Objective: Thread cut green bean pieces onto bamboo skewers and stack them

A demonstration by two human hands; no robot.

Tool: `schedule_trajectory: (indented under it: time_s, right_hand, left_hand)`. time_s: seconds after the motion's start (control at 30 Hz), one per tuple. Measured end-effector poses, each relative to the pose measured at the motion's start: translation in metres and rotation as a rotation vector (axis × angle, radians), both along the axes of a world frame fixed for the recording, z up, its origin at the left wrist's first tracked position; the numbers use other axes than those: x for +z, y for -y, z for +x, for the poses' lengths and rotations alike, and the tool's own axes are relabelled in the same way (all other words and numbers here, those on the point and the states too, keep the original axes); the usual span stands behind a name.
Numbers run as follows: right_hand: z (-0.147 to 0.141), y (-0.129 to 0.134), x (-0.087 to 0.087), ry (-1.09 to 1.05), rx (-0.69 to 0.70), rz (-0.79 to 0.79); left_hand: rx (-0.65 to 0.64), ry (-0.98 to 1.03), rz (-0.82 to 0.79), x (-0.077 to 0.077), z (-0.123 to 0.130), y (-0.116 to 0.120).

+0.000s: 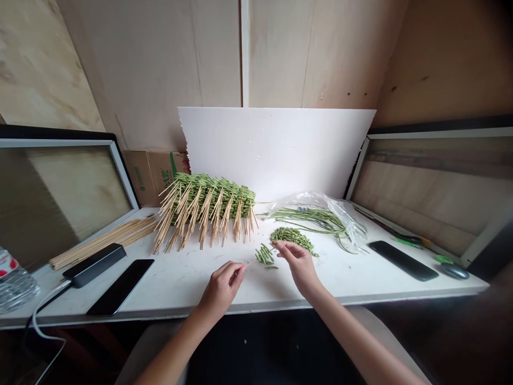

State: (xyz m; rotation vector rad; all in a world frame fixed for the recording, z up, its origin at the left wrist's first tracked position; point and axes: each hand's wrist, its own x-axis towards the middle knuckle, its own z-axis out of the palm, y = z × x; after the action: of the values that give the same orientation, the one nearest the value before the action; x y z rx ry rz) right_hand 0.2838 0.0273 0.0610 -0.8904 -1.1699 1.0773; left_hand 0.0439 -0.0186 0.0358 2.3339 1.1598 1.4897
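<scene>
My left hand (224, 283) is closed in a pinch round the end of a thin bamboo skewer (251, 263) above the table's front part. Cut green bean pieces (264, 255) sit side by side at the skewer's far end, and one or two lie just below it. My right hand (295, 262) is closed at the fingertips, beside those pieces and in front of a heap of cut beans (290, 235); what it pinches is too small to make out. Behind to the left, a large stack of filled bean skewers (216, 195) lies with bare stick ends pointing forward.
Whole long beans (312, 218) lie by a clear plastic bag (340, 211). Loose skewers (104, 240), a black box-shaped device (95, 263) and a phone (120, 287) are at left. Another dark phone (403, 260) and a mouse (454, 270) are at right. A white board (280, 149) stands behind.
</scene>
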Motion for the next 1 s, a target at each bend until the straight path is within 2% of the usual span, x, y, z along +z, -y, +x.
schedule_trajectory:
  time_s: [0.3,0.5,0.8,0.9,1.0]
  right_hand:
    - [-0.009,0.01,0.006,-0.001,0.042,0.015]
    - [-0.011,0.013,0.006,0.008,0.021,0.008]
    - [-0.019,0.018,0.006,0.022,0.031,0.076]
    - [-0.015,0.015,0.007,0.093,0.053,0.054]
    - [-0.004,0.007,0.008,0.278,0.066,0.083]
  left_hand:
    - [0.059,0.045,0.02,-0.002,-0.002,-0.002]
    - [0.027,0.024,0.007,0.003,-0.002,-0.001]
    - [0.003,0.078,-0.014,-0.002,0.001,-0.001]
    - [0.045,0.058,0.014,0.001,0.002,0.0]
    - [0.112,0.038,0.012,0.003,0.0,-0.002]
